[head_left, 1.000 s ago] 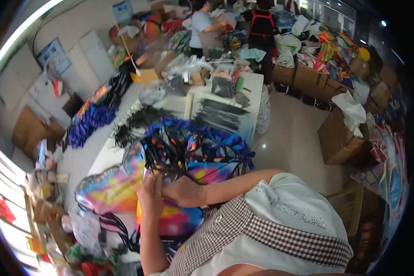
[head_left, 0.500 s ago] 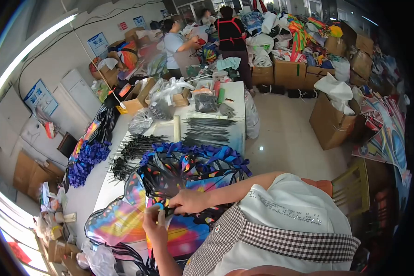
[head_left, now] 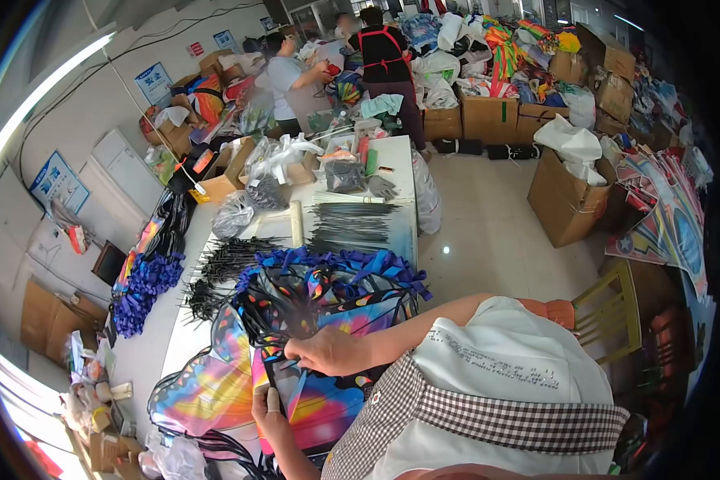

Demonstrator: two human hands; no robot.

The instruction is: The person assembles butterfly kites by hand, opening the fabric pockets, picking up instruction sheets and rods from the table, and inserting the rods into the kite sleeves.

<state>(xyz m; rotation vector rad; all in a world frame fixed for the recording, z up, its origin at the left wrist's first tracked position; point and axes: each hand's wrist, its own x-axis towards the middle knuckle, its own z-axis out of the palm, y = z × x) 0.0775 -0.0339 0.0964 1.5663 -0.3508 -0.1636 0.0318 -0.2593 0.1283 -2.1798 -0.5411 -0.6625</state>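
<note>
Brightly printed fabric (head_left: 208,380) with black, pink, yellow and blue patterns lies in a heap at the near end of the white table (head_left: 406,172). My left hand (head_left: 270,406) pinches an edge of this fabric, with something pale at the thumb. Just above and to the right, my right hand (head_left: 328,350) is closed on the fabric beside a dark strip running between the hands. Blue ribbon bunches (head_left: 376,268) lie along the heap's far side. Beyond them are bundles of thin black rods (head_left: 352,226) and black pieces (head_left: 224,268).
Clear plastic bags (head_left: 234,214) and a grey glove (head_left: 382,187) lie farther along the table. Two people (head_left: 386,64) (head_left: 288,78) stand beyond its far end. An open cardboard box (head_left: 564,196) and a yellow-green chair (head_left: 612,308) are to the right.
My left hand has moved down along the fabric, away from my right hand, which has shifted slightly. The dark strip between them shows more. The camera view has tilted and shifted.
</note>
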